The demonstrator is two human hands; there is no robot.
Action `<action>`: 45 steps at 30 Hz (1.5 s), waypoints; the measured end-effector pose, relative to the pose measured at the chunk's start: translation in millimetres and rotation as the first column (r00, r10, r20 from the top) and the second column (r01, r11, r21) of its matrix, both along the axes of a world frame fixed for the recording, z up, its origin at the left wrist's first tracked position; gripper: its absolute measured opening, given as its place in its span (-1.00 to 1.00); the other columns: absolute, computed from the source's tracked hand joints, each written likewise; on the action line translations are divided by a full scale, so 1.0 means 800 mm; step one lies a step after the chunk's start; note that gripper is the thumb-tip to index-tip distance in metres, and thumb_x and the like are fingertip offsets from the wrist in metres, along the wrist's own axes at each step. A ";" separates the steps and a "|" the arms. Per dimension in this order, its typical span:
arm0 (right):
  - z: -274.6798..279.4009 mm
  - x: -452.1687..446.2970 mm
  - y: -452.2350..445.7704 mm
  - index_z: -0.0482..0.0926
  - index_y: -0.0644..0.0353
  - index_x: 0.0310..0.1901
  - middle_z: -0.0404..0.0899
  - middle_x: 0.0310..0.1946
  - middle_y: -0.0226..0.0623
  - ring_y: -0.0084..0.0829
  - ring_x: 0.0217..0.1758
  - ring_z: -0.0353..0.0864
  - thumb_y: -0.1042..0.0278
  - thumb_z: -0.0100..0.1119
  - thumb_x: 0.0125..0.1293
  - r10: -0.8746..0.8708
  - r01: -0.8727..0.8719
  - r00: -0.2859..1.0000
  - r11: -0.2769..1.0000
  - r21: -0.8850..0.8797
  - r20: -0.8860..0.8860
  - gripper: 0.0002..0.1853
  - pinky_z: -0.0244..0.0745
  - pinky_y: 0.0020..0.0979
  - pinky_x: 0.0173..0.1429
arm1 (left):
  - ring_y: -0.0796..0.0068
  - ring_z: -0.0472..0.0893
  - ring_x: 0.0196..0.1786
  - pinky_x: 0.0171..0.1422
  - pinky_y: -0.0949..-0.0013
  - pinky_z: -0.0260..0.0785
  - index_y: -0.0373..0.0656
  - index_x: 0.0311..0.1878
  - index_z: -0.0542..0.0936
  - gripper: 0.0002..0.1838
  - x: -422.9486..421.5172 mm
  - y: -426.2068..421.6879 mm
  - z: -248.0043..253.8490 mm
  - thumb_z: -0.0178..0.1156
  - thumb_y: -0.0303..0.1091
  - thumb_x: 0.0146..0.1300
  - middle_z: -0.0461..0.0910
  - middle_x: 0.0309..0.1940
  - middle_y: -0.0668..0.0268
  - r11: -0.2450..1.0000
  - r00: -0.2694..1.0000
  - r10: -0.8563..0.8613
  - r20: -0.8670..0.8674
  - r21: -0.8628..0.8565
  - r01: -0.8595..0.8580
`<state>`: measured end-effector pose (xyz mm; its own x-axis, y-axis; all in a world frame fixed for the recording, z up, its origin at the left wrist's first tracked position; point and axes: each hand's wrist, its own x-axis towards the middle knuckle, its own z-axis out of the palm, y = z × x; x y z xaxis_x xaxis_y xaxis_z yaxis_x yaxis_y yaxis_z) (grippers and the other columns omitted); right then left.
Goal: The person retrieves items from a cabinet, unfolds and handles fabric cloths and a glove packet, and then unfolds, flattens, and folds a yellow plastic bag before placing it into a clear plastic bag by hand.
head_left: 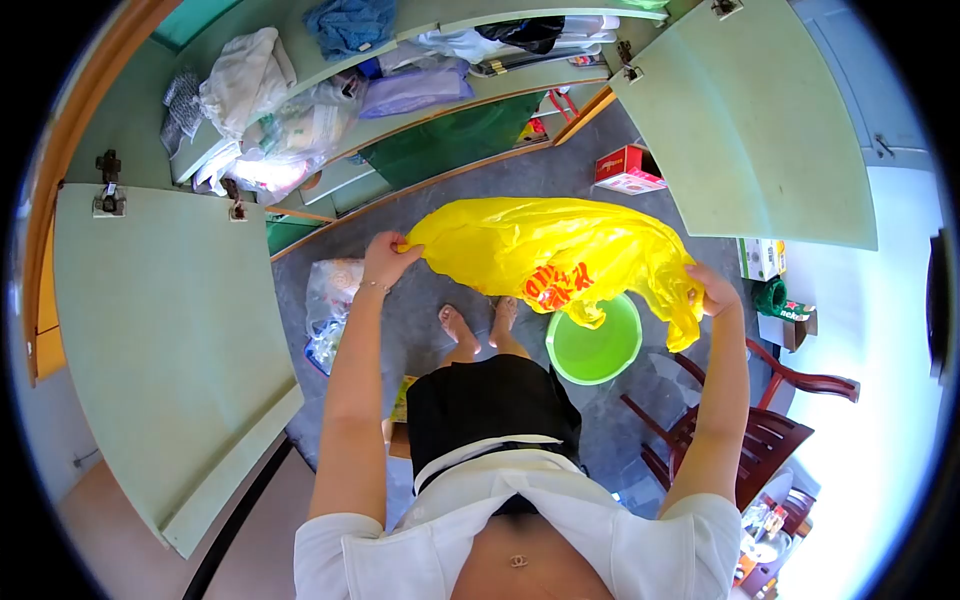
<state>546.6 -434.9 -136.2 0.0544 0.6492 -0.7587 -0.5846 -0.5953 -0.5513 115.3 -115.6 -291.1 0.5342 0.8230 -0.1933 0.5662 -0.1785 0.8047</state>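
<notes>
A yellow plastic bag with red lettering is stretched out sideways between my two hands, above the floor. My left hand pinches its left end. At the other end, my right hand grips the bunched part of the bag, and some of the plastic hangs down below it. Part of a green basin shows on the floor beneath the bag; the bag's lower edge hides its far rim.
Ahead is a cabinet with its left door and right door swung out. Its shelves hold cloths and plastic bags. A red box, a clear bag and a wooden chair stand around me.
</notes>
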 end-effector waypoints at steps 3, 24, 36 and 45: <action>0.009 0.022 -0.015 0.31 0.32 0.03 0.49 -0.17 -0.24 -0.34 -0.18 0.50 0.39 0.20 -0.05 0.108 -0.106 0.975 0.994 -0.023 0.194 -0.45 0.38 -0.39 0.00 | 0.18 0.51 -0.39 -0.30 0.26 0.38 -0.22 -0.45 0.49 -0.81 0.000 0.024 0.001 0.20 -0.31 -0.11 0.50 -0.44 0.13 0.953 0.964 0.106 -0.242 0.302 -0.029; -0.009 0.085 -0.042 0.41 0.15 -0.11 0.53 -0.40 -0.19 -0.29 -0.30 0.52 0.47 0.06 -0.11 0.647 -0.222 -0.034 0.738 -0.637 0.762 -0.60 0.41 -0.34 -0.21 | 0.07 0.53 -0.47 -0.36 0.23 0.41 -0.22 -0.30 0.51 -0.82 -0.016 0.095 0.111 0.00 -0.45 0.00 0.52 -0.48 0.04 0.984 0.966 0.138 -0.219 -0.084 -0.159; -0.072 0.159 -0.148 0.57 0.27 -0.29 0.46 -0.61 -0.35 -0.55 -0.62 0.41 0.43 0.13 -0.19 0.112 0.540 0.070 0.831 -0.132 0.991 -0.69 0.26 -0.55 -0.56 | 0.14 0.41 -0.54 -0.50 0.26 0.22 -0.23 -0.60 0.41 -0.81 -0.063 0.079 0.148 0.24 -0.42 -0.23 0.41 -0.64 0.12 0.888 0.890 -0.341 -0.303 0.206 0.411; -0.030 0.128 -0.151 0.42 0.23 -0.05 0.44 -0.38 -0.40 -0.50 -0.43 0.44 0.66 0.00 -0.06 -0.059 0.157 0.516 0.987 -0.027 0.855 -0.57 0.33 -0.57 -0.36 | 0.21 0.55 -0.25 -0.17 0.28 0.39 -0.16 -0.16 0.48 -0.72 -0.087 0.100 0.094 0.13 -0.42 -0.01 0.55 -0.33 0.17 0.884 0.621 -0.264 -0.738 0.072 0.461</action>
<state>649.4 -555.9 -160.0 0.7689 0.5255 -0.3643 0.0695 -0.6350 -0.7694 45.9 -35.4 -215.9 0.5893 0.6609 -0.4648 0.7790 -0.6173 0.1099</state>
